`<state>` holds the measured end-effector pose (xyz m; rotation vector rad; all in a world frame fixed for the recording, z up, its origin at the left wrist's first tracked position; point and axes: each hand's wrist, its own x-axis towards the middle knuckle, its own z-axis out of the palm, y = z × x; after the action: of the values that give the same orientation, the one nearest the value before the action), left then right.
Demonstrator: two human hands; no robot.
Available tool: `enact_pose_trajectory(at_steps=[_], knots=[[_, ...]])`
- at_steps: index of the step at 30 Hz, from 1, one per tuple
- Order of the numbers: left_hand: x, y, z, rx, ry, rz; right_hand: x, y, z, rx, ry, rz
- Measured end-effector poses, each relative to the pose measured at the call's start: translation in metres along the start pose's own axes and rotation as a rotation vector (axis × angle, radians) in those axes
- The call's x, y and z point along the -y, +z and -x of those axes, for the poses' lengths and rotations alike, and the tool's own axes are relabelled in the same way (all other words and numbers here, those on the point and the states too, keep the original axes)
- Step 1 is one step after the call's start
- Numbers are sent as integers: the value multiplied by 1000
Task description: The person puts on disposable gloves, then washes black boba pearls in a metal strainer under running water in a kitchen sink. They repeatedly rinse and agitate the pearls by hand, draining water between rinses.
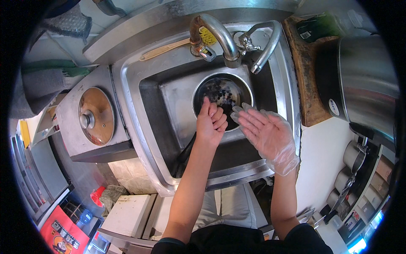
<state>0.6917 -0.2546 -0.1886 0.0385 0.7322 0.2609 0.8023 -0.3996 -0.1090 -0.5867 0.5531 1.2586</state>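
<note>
My left hand point(212, 122) is bare, its fingers curled in and its thumb extended; nothing shows in its grasp. It hovers over the near rim of a round metal pan point(195, 92) inside the stainless steel sink point(177, 92). Dark liquid with many small dark pieces point(222, 92) lies in the pan. A black handle point(187, 150), partly covered by my left forearm, runs toward the sink's near left corner. My right hand point(265, 133) wears a clear plastic glove, palm up with fingers extended, at the pan's right edge. The glove sits loosely and wrinkles around the wrist.
A large curved faucet point(219, 30) and a thinner spout point(272, 38) overhang the sink's back. Behind them lies a wooden-handled brush point(165, 50). Left stands a glass lid point(96, 116) on a metal surface. A steel pot point(364, 79) and wooden board point(299, 79) are right.
</note>
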Motion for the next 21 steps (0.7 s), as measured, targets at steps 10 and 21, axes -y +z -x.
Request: enact_pose_trajectory(at_steps=[10,21], knots=[[4,7,6,-119,1,-9,-3,-4,4,2,0,7],[8,-2,5,-157,37,80,-6,-4,7,-3,-1,35]])
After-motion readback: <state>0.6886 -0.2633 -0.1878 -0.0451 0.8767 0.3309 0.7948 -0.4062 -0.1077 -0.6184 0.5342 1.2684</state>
